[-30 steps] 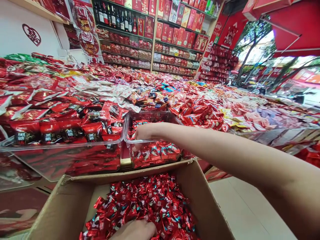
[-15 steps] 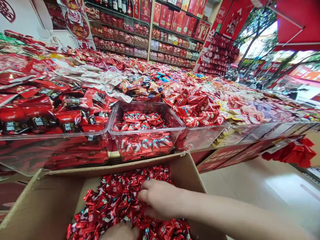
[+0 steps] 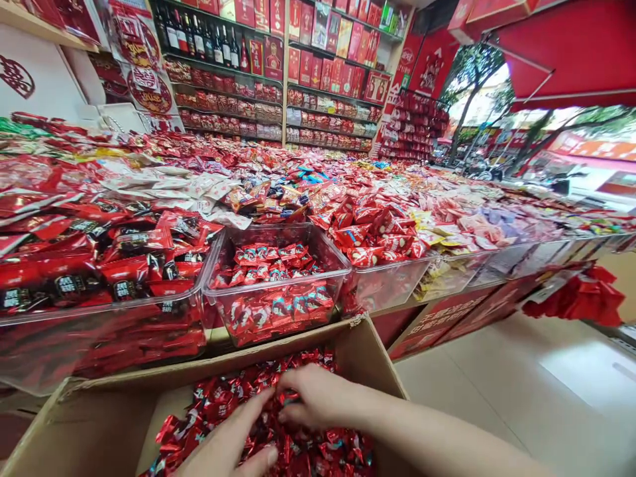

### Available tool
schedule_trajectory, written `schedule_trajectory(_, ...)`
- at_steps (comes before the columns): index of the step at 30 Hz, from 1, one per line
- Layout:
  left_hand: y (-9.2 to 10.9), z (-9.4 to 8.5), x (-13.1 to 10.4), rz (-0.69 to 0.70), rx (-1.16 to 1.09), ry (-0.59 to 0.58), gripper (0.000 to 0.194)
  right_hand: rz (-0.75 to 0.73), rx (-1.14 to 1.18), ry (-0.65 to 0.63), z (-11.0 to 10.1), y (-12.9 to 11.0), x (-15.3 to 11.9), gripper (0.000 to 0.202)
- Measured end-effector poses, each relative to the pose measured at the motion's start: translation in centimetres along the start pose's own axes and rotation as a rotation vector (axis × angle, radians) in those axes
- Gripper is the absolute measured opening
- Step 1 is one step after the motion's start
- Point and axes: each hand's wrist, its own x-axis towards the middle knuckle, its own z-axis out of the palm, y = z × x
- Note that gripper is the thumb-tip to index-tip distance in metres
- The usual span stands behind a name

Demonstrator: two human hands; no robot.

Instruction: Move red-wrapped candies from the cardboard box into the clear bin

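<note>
A cardboard box [image 3: 114, 377] holds a heap of red-foil wrapped candies [image 3: 218, 401], and both my hands are inside it. My left hand [image 3: 228, 440] lies over the near part of the heap, its thumb and fingers apart. To its right, my right hand [image 3: 315, 401] curls its fingers down round some of the candies; its fingertips are partly hidden among them. Just beyond the box stands a clear plastic bin [image 3: 278, 281], partly filled with similar red candies [image 3: 275, 262].
Left of the bin, a clear container [image 3: 99, 305] is piled with red and black packets [image 3: 69, 285]. Red packets [image 3: 370, 232] are heaped to the right. Red bags [image 3: 579, 295] hang over the tiled floor [image 3: 477, 377]. Shelves [image 3: 285, 79] line the back.
My left hand has come further up into view, towards my right hand, with its fingers spread. The right hand stays in the heap. The camera has tilted up, showing more shelf.
</note>
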Motion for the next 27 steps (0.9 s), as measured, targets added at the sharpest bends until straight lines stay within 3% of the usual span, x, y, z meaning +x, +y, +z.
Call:
schedule_trajectory(2,1.5,-0.3,0.1,0.026,-0.348,-0.004,0.061,0.041,0.303,0.134,-1.0,-0.6,-0.5,0.030)
schedule_trajectory(5,3.7,-0.6,0.3,-0.007,-0.749,0.076,0.056,0.099,0.606,0.184,-2.1,-2.0,-1.3,0.029)
schedule_trajectory(10,5.5,-1.6,-0.2,-0.111,-0.973,0.270,0.028,0.086,1.186,0.118,-2.2,-3.4,-1.2,0.040)
schedule_trajectory(13,5.7,-2.0,-0.6,-0.197,-1.109,0.346,0.024,0.088,1.417,0.113,-2.0,-3.6,-1.2,0.043)
schedule_trajectory(16,5.9,-2.2,-0.8,-0.201,-1.193,0.385,0.025,0.088,1.468,0.168,-2.3,-3.7,-1.6,0.037)
schedule_trajectory(22,6.0,-2.5,-0.6,-0.192,-1.087,0.388,0.025,0.103,1.393,0.223,-2.6,-3.9,-2.3,0.030)
schedule_trajectory(27,6.1,-2.6,-1.1,-0.074,-1.067,0.369,0.036,0.097,1.376,0.221,-2.5,-3.5,-2.4,0.029)
